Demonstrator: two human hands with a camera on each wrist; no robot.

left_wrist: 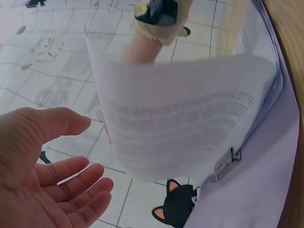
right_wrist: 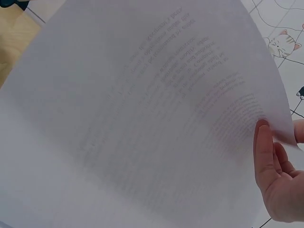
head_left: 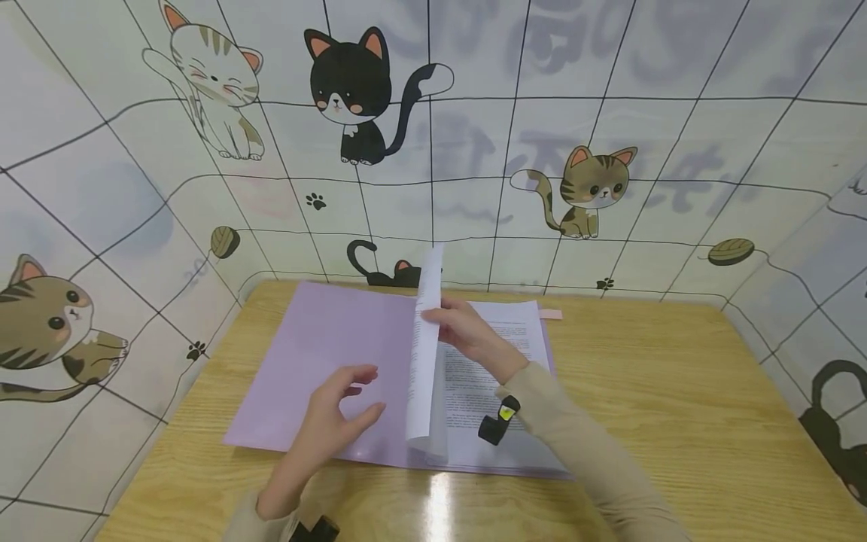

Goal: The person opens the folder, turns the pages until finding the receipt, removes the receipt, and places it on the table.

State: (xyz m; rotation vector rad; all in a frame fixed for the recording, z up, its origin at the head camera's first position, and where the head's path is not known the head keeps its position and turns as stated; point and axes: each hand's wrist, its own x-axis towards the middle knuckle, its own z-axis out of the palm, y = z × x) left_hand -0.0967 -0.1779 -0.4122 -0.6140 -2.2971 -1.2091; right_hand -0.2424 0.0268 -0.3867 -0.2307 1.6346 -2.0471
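Note:
A purple folder (head_left: 318, 339) lies spread on the wooden table, with a stack of printed sheets (head_left: 497, 376) on its right half. One printed sheet (head_left: 424, 369) stands nearly upright along the fold, curving over. Its upper part is pinched between the thumb and fingers of my right hand (head_left: 472, 333); the right wrist view shows the page (right_wrist: 142, 109) bowed, with faint print. My left hand (head_left: 332, 414) hovers over the left cover, fingers spread and gently bent, holding nothing. In the left wrist view a metal clip (left_wrist: 225, 164) sits at the folder's spine, and a gap separates my left fingers from the page.
A pinkish tab (head_left: 552, 315) sticks out at the folder's upper right. Wooden tabletop (head_left: 664, 391) extends to the right. White sheeting printed with grid lines and cartoon cats (head_left: 348, 83) encloses the back and sides.

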